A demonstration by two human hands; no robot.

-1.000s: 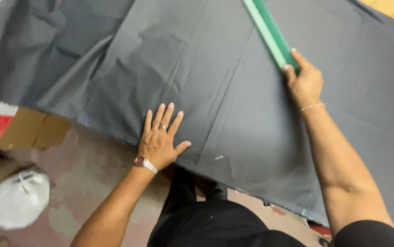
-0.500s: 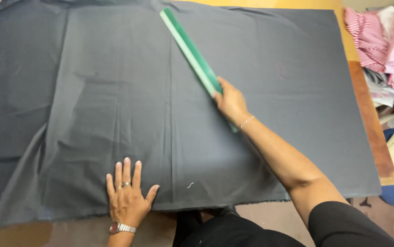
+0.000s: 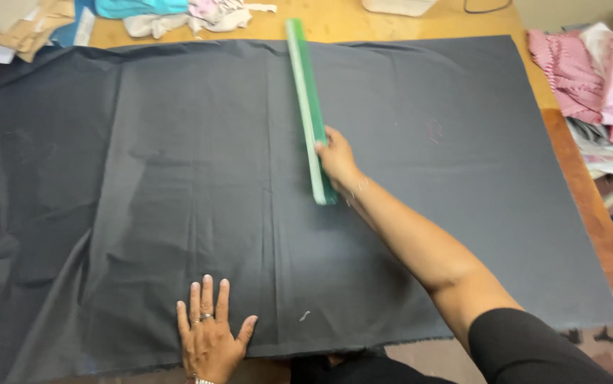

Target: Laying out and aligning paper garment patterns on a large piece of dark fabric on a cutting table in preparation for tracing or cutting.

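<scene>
One green ruler (image 3: 308, 107), one grey cloth (image 3: 178, 178), two hands

No label, sign or screen shows; far up and left of the left hand (image 3: 210, 341), at the surface's corner, lies a loose stack of flat tan cardboard pieces (image 3: 15, 25), possibly flattened packaging; nothing of the kind lies near the right hand (image 3: 336, 160).

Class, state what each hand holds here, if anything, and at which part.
The right hand grips the green ruler near its near end. The left hand holds nothing, flat on the dark fabric.
</scene>
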